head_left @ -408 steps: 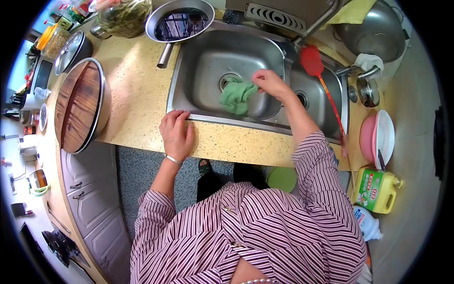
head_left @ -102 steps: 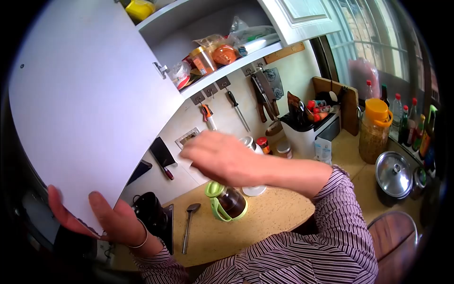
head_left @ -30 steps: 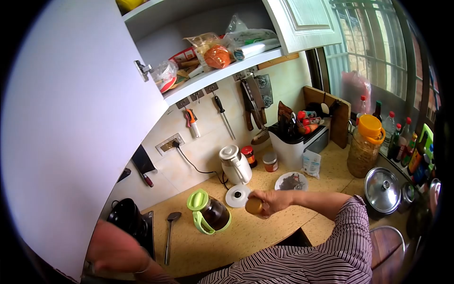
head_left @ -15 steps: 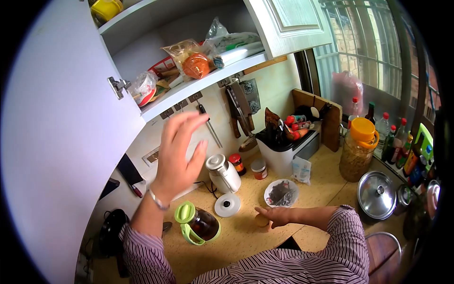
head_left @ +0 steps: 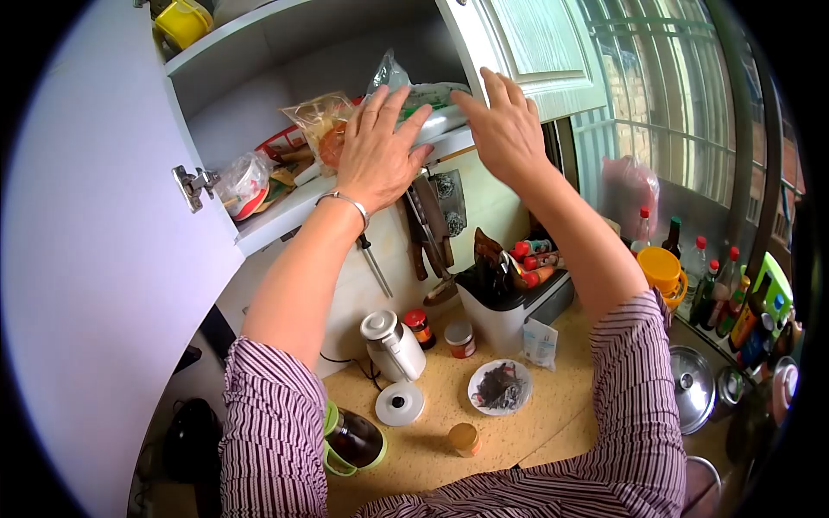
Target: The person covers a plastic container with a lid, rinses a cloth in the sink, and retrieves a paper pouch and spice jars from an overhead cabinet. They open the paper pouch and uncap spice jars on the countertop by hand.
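Observation:
Both hands are raised at the open wall cabinet (head_left: pixel 285 65). My left hand (head_left: pixel 380 155), with a bracelet at the wrist, has its fingers spread in front of the shelf, nearest to an orange item in a clear bag (head_left: pixel 332 142). My right hand (head_left: pixel 507 134) is apart from it, beside the right cabinet door (head_left: pixel 548 52), fingers stretched out and nothing visible in it. Between the hands, plastic bags (head_left: pixel 440 112) lie on the shelf. Below, a small brown-topped jar (head_left: pixel 465 439) stands on the counter (head_left: pixel 423 470).
The left cabinet door (head_left: pixel 86 198) hangs open. On the counter are a green-handled pitcher (head_left: pixel 358 440), a white kettle (head_left: pixel 393 347), a white lid (head_left: pixel 400 405), a plate of dark food (head_left: pixel 501 387) and a knife-holding box (head_left: pixel 514 311). Bottles (head_left: pixel 734 293) line the right.
My right hand has let go of the small jar, which stands on the counter, and has risen to the right cabinet door. My left hand has moved up and right to the shelf.

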Demonstrator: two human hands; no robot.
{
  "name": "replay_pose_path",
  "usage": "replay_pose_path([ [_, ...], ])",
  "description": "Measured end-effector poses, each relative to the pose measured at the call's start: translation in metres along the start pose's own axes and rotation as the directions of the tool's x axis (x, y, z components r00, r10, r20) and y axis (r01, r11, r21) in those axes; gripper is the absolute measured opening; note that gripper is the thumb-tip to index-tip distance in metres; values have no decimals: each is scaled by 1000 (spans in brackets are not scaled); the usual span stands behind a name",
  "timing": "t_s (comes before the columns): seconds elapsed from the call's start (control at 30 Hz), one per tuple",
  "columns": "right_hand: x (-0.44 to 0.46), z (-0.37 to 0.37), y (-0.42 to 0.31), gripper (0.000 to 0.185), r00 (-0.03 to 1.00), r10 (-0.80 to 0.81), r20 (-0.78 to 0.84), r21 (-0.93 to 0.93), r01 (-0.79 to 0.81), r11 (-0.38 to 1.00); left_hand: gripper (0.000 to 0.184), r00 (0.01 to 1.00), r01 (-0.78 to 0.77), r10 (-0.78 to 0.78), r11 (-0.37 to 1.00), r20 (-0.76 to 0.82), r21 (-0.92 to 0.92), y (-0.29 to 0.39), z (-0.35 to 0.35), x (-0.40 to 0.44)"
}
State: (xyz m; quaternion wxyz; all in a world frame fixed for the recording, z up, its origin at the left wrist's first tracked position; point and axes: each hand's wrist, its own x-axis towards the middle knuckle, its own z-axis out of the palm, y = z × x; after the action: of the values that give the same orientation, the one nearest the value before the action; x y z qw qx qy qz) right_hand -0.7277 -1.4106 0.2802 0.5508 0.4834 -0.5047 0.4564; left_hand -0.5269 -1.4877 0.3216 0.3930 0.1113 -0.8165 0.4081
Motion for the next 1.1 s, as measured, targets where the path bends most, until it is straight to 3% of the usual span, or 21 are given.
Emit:
replay_pose_path([
  [0.03, 8, 6, 6, 35, 1000, -4, -1, -4, 4, 1000, 51, 1000, 1, -1, 1000, -5, -2, -1, 7, 1],
  [0.1, 17, 17, 14, 27, 966, 82, 244, -76, -65, 995, 54, 999, 28, -28, 999, 21, 21, 0, 17, 2],
  [0.17, 15, 23, 17, 20, 964, 63, 259, -119, -33, 992, 55, 993, 65, -68, 997, 93, 36, -1, 20, -1],
  [0.2, 15, 21, 17, 20, 974, 49, 222, -137, -18, 990, 56, 982, 91, -100, 994, 158, 60, 0, 19, 0],
  [0.37, 14, -48, 41, 33, 989, 84, 120, -144, -67, 987, 58, 992, 73, -75, 997, 106, 16, 0, 13, 0],
  [0.57, -3, -137, 129, 30, 989, 11, -148, -318, -58, 946, 59, 994, 89, -89, 996, 66, 10, 1, 9, 4],
  [0.63, -5, -153, 142, 33, 985, 101, -142, -357, -146, 922, 59, 995, 84, -85, 996, 51, 13, 3, 8, 15],
  [0.7, -8, -148, 161, 34, 977, 52, -207, -486, -148, 861, 59, 998, 49, -52, 997, 36, 63, 2, 10, 33],
  [0.9, -10, -166, 190, 42, 976, 82, -202, -533, -179, 827, 58, 997, -48, 43, 996, 61, 80, 15, 73, 86],
  [0.93, -9, -173, 191, 46, 977, 135, -163, -716, -211, 666, 58, 997, -61, 55, 992, 57, 106, 15, 82, 91],
  [0.97, -9, -176, 191, 46, 978, 132, -163, -721, -209, 661, 58, 997, -61, 56, 993, 52, 101, 13, 89, 93],
  [1.07, -5, -172, 188, 48, 947, -101, -304, -737, -167, 655, 59, 993, 8, -10, 1000, 118, 17, 6, 97, 97],
  [1.1, 0, -162, 184, 48, 947, -107, -302, -740, -162, 653, 59, 958, 82, -76, 997, 276, -10, 4, 93, 100],
])
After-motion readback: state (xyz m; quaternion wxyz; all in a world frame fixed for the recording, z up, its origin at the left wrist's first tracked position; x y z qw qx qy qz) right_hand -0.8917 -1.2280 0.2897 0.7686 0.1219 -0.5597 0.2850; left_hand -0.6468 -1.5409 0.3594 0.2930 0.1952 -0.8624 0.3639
